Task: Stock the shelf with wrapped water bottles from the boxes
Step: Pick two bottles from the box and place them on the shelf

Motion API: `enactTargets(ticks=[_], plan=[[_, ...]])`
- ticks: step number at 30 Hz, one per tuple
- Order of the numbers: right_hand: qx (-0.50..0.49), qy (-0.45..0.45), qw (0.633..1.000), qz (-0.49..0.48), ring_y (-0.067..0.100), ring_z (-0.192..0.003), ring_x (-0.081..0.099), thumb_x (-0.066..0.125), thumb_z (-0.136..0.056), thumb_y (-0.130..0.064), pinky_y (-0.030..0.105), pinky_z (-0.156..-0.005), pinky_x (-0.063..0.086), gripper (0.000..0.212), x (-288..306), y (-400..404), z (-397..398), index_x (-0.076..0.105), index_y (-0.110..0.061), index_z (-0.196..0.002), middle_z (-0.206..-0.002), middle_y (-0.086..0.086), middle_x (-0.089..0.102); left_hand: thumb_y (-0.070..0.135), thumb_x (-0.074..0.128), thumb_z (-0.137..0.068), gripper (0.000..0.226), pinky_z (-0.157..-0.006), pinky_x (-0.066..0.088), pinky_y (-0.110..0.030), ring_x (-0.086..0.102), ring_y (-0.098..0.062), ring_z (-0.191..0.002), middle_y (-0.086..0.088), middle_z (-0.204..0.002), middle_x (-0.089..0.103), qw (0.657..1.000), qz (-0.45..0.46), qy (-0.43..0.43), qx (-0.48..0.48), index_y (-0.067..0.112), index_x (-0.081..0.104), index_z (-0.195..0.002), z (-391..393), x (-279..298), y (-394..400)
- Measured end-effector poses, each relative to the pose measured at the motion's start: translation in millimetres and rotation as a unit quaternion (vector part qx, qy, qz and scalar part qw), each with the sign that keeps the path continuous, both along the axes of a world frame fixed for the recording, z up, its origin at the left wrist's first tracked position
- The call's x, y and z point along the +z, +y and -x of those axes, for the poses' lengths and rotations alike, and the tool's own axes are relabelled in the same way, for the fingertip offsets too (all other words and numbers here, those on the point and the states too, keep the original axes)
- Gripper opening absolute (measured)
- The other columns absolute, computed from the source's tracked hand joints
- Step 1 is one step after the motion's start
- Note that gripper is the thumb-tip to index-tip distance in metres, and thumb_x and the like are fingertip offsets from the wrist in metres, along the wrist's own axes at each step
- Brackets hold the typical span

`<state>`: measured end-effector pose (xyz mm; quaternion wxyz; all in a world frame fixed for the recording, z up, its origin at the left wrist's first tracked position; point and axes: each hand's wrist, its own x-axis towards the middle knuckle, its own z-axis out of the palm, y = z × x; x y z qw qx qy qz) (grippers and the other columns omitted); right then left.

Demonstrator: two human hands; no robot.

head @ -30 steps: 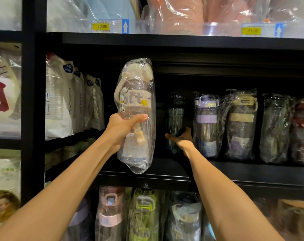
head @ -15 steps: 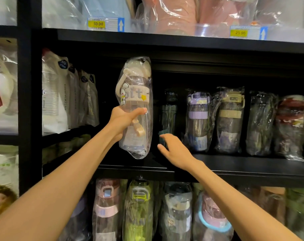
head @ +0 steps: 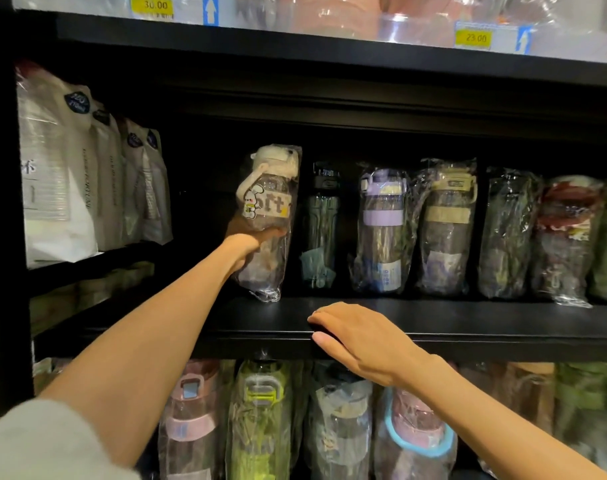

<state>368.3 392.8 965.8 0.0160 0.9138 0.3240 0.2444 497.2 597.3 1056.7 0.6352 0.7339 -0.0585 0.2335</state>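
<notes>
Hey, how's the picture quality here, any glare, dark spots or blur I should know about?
Head view: the black middle shelf recess is dim, darkening the row of bottles; glare streaks the clear wrap on the cream-lidded bunny bottle gripped by the left hand; the right hand is sharp; the grey sleeve is blurred; shelf edges bow from the wide lens.

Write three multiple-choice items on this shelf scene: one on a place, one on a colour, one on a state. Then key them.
1. The bunny-print bottle is:
A. at the row's left end
B. on the top shelf
C. in a box

2. The band on the third bottle in that row is:
A. red
B. purple
C. orange

3. The right hand is:
A. gripping a bottle
B. in a fist
C. open on the shelf edge

Key: 1 A, it stands left of the dark bottle. 2 B, purple shows through the wrap. 3 C, fingers lie relaxed on the edge while the left hand holds the bottle.
</notes>
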Motion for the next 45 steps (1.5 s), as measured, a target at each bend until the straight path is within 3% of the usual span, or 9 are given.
enactTargets(ticks=[3,5,7,14,18,24,32,39,45], plan=[[0.009,-0.001,1.0,-0.002,0.018,-0.106,0.053,0.004,-0.093,-0.057,0.035,-0.089,0.045,0.07,0,1,0,0.051,-0.017,-0.125,-0.118,-0.001,0.059,0.031,0.086,-0.059,0.087,-0.075,0.052,-0.027,0.056,-0.022,-0.111,-0.002,-0.128,0.056,1.0,-0.02,0.007,0.002,0.016,0.045,-0.134,-18,-4,0],[0.013,-0.002,1.0,-0.003,0.018,-0.105,0.053,0.006,-0.094,-0.055,0.034,-0.089,0.045,0.068,1,2,1,0.052,-0.016,-0.125,-0.117,-0.001,0.059,0.034,0.088,-0.055,0.093,-0.091,0.05,-0.035,0.053,-0.023,-0.118,-0.003,-0.131,0.055,1.0,-0.014,0.014,-0.01,0.018,0.044,-0.135,-30,-9,3],[0.014,-0.001,1.0,-0.005,0.018,-0.105,0.054,0.007,-0.094,-0.055,0.034,-0.088,0.045,0.067,1,2,2,0.052,-0.015,-0.125,-0.117,-0.001,0.059,0.034,0.089,-0.053,0.096,-0.095,0.048,-0.038,0.053,-0.024,-0.118,-0.004,-0.13,0.055,1.0,0.008,0.013,-0.021,0.017,0.043,-0.136,-41,-13,7],[0.008,0.007,1.0,-0.008,0.017,-0.109,0.052,0.006,-0.092,-0.056,0.034,-0.091,0.044,0.07,1,4,5,0.051,-0.015,-0.128,-0.122,-0.001,0.057,0.024,0.086,-0.062,0.081,-0.093,0.047,-0.035,0.052,-0.021,-0.117,-0.004,-0.128,0.055,0.999,0.005,-0.012,-0.048,0.016,0.044,-0.13,-50,-17,3],[0.001,0.012,1.0,-0.008,0.017,-0.111,0.051,0.01,-0.093,-0.056,0.034,-0.091,0.044,0.067,3,5,6,0.05,-0.016,-0.128,-0.124,-0.001,0.056,0.025,0.087,-0.06,0.093,-0.1,0.041,-0.035,0.046,-0.018,-0.121,0.002,-0.132,0.048,0.999,-0.002,-0.016,-0.047,0.018,0.035,-0.137,-52,-22,-1],[-0.002,0.016,1.0,-0.011,0.016,-0.113,0.05,0.017,-0.095,-0.052,0.032,-0.093,0.042,0.06,4,5,10,0.05,-0.015,-0.131,-0.127,-0.001,0.055,0.023,0.082,-0.071,0.093,-0.103,0.036,-0.033,0.036,-0.026,-0.134,-0.008,-0.147,0.037,0.999,-0.026,-0.027,0.012,0.013,0.026,-0.144,-45,-22,-1],[-0.002,0.018,1.0,-0.017,0.016,-0.116,0.049,0.018,-0.095,-0.049,0.032,-0.096,0.041,0.059,3,5,12,0.049,-0.015,-0.132,-0.129,-0.001,0.055,0.025,0.083,-0.068,0.091,-0.1,0.043,-0.041,0.043,-0.029,-0.128,-0.009,-0.142,0.044,0.997,-0.034,-0.03,0.06,0.016,0.032,-0.142,-47,-22,16],[-0.001,0.016,1.0,-0.022,0.014,-0.118,0.048,0.015,-0.093,-0.055,0.03,-0.096,0.041,0.065,3,6,12,0.05,-0.016,-0.132,-0.13,-0.002,0.054,0.026,0.082,-0.07,0.087,-0.097,0.044,-0.037,0.045,-0.029,-0.127,-0.009,-0.141,0.044,0.996,-0.056,-0.03,0.065,0.014,0.033,-0.14,-49,-24,21],[-0.004,0.014,1.0,-0.024,0.013,-0.116,0.049,0.019,-0.095,-0.05,0.029,-0.095,0.042,0.059,3,5,13,0.05,-0.016,-0.132,-0.128,-0.003,0.054,0.028,0.08,-0.073,0.089,-0.102,0.04,-0.038,0.039,-0.03,-0.131,-0.01,-0.146,0.038,0.993,-0.079,-0.028,0.086,0.012,0.028,-0.144,-45,-25,21]])
